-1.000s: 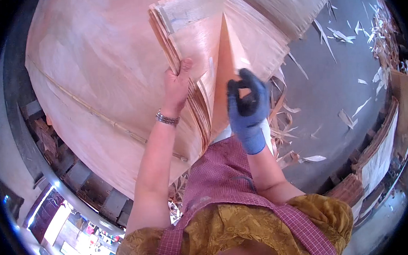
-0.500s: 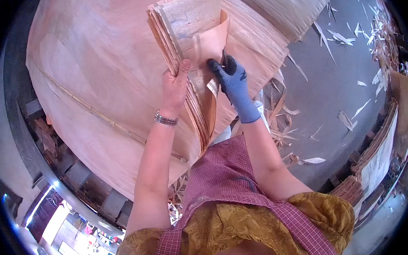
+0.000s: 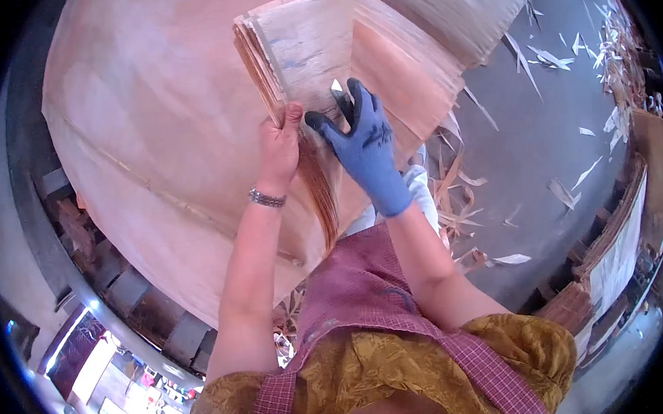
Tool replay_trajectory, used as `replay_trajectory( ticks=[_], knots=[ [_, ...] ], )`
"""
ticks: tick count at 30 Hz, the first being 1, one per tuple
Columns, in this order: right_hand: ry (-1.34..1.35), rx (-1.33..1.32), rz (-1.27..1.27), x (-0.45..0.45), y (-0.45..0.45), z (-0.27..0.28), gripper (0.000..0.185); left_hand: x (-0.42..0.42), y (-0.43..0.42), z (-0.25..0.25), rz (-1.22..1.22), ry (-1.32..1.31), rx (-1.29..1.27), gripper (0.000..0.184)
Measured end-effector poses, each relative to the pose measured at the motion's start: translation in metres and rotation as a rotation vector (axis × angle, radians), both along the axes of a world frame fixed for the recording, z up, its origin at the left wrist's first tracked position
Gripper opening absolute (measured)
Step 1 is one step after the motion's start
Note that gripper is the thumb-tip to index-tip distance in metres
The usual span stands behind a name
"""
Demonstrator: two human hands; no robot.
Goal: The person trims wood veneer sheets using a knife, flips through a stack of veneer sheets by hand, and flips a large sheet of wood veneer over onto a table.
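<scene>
A: Holding what with the left hand?
B: Gripping the veneer bundle by its left edge, just beyond the apron, over the big sheet.
A: And with the gloved right hand?
B: Holding thumb and forefinger apart above the bundle, tbh. Can't tell if pinching that bright-tipped bit.

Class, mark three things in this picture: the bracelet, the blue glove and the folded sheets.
Bracelet [image 3: 267, 197]: head view, middle of its band.
Blue glove [image 3: 374, 157]: head view, fabric across its back.
Folded sheets [image 3: 309, 43]: head view, pale face near the upper end.
</scene>
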State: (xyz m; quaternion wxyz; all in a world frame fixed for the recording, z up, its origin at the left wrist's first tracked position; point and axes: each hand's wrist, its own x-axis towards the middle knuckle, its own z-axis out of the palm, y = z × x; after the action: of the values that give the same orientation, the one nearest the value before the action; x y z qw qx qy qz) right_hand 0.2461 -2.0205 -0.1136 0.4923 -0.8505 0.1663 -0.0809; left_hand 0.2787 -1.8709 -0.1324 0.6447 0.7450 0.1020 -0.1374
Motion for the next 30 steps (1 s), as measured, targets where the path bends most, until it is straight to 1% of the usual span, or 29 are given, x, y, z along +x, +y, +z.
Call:
replay_trajectory(
  ticks=[1,5,8,9,11,14,17,20,21,22,24,27,30],
  knots=[
    [0.058,0.051,0.032,0.007,0.002,-0.01,0.063,0.0,0.001,0.001,-0.012,0.006,-0.001,0.041],
    [-0.019,0.142,0.007,0.014,0.004,-0.042,0.06,0.0,0.0,0.009,-0.025,-0.013,0.018,0.04],
    [-0.084,0.462,-0.03,0.013,0.006,-0.087,0.057,0.0,-0.004,0.002,0.032,-0.096,-0.017,0.04],
    [-0.042,0.555,-0.038,0.012,0.001,-0.079,0.056,0.0,-0.002,0.004,0.027,-0.057,-0.004,0.04],
    [0.043,0.74,-0.058,0.007,-0.012,-0.041,0.053,0.001,-0.001,0.009,0.014,0.022,0.021,0.04],
    [0.044,0.262,-0.321,-0.017,-0.017,-0.003,0.046,0.001,0.002,0.011,-0.002,0.106,0.049,0.039],
    [-0.215,-0.027,-0.351,-0.043,-0.01,0.017,0.048,0.001,0.0,0.006,0.012,-0.029,0.009,0.039],
    [-0.388,-0.115,-0.046,-0.032,0.002,0.02,0.054,0.0,0.003,0.002,0.013,0.024,-0.08,0.04],
    [-0.251,-0.072,-0.037,-0.022,0.007,0.019,0.059,0.0,0.005,0.001,-0.002,0.014,-0.066,0.04],
    [-0.101,0.081,-0.061,-0.01,0.011,0.017,0.061,0.001,0.008,0.001,-0.015,0.004,-0.05,0.041],
    [-0.03,0.062,-0.08,0.005,0.014,-0.013,0.06,0.0,0.011,0.005,-0.025,-0.011,-0.036,0.04],
    [0.043,0.272,-0.014,0.012,0.011,-0.038,0.055,-0.001,0.007,0.01,-0.029,-0.025,-0.054,0.037],
    [-0.048,0.389,-0.039,0.012,0.013,-0.049,0.045,-0.002,0.011,0.001,-0.022,-0.02,-0.071,0.037]
  ],
)
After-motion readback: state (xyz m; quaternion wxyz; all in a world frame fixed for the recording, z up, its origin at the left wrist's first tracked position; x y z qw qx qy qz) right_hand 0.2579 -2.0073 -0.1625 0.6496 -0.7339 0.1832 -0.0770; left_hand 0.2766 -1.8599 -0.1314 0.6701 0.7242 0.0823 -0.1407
